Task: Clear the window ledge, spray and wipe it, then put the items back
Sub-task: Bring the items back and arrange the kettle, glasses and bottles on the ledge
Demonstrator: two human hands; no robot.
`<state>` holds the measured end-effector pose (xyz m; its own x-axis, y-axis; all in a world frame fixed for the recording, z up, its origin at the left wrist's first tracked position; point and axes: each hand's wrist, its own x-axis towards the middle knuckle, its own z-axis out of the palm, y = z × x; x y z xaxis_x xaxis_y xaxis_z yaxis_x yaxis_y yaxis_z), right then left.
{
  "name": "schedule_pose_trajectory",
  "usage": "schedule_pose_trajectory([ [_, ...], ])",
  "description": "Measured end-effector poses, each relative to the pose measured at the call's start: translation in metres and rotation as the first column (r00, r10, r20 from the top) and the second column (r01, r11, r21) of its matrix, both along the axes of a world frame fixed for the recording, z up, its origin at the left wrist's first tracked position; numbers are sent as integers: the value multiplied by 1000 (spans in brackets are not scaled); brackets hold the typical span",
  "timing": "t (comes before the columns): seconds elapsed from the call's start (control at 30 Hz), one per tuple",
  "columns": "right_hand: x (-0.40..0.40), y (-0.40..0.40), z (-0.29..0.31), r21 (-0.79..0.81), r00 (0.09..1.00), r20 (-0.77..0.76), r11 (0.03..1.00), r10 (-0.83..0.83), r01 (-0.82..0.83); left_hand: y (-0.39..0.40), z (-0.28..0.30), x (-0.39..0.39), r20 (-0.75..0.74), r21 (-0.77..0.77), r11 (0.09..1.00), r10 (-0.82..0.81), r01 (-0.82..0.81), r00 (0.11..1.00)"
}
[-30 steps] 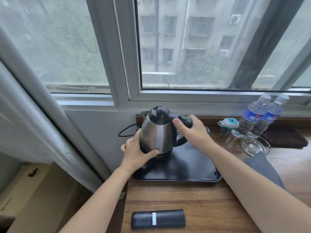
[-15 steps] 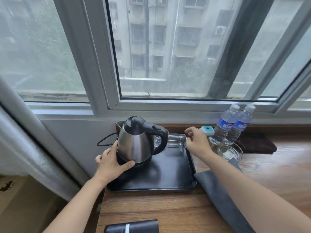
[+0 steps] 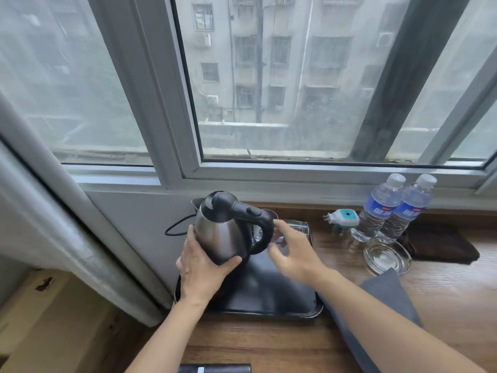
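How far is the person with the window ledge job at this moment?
Hard to tell the phase. Kettle, black tray, two bottles, glass dish and plug-in device stand on the ledge. In hand: the left hand holds the kettle; the right hand, blurred, is beside its handle. A grey cloth lies ready; no spray bottle shows.

Kettle: brushed steel, glossy black plastic handle. Tray: glossy black. Ledge: wood grain. Ashtray: clear glass.
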<state>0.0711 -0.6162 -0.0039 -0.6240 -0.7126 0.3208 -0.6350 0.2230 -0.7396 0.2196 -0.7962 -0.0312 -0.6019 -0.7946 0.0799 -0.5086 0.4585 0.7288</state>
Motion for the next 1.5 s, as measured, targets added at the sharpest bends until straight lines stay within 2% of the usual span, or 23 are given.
schedule_pose_trajectory([
  [0.07, 14, -7, -1, -42, 984, 180, 999, 0, 7, -5, 1, 2, 9, 22, 1000, -8, 8, 1000],
  [0.2, 26, -12, -12, -85, 980, 185, 992, -80, 97, -18, 6, 10, 16, 100, 993, -65, 64, 998],
  [0.33, 45, -12, -14, -86, 973, 219, 992, -69, 89, -39, 13, 18, 7, 213, 954, -217, 211, 976],
  [0.47, 70, -20, -13, -94, 954, 292, 990, -73, 105, -53, 19, 26, -4, 248, 903, -360, 350, 933],
  [0.53, 84, -29, -14, -99, 942, 323, 986, -94, 132, -49, 29, 33, -111, 231, 904, -343, 360, 933],
  [0.63, 105, -47, -18, -92, 923, 345, 973, -170, 214, -32, 60, 45, -362, 207, 947, -158, 244, 919],
  [0.67, 111, -53, -20, -86, 915, 356, 969, -188, 233, -25, 74, 48, -400, 204, 950, -140, 237, 906],
  [0.73, 120, -64, -22, -79, 901, 388, 967, -193, 242, -15, 99, 51, -337, 183, 938, -222, 295, 915],
  [0.8, 126, -71, -24, -72, 889, 414, 967, -195, 245, -8, 117, 49, -164, 97, 943, -299, 317, 940],
  [0.9, 125, -71, -33, 1, 863, 443, 963, -242, 269, -7, 119, 44, -18, -43, 950, -310, 309, 951],
  [1.07, 104, -64, -45, 121, 884, 417, 977, -213, 178, -25, 113, 45, 5, 14, 933, -359, 359, 933],
  [1.3, 101, -64, -53, 33, 904, 381, 980, -194, 196, -62, 125, 51, 63, 137, 839, -537, 526, 841],
  [1.5, 97, -71, -53, 2, 913, 337, 970, -230, 243, -92, 137, 56, 178, 182, 798, -602, 575, 778],
])
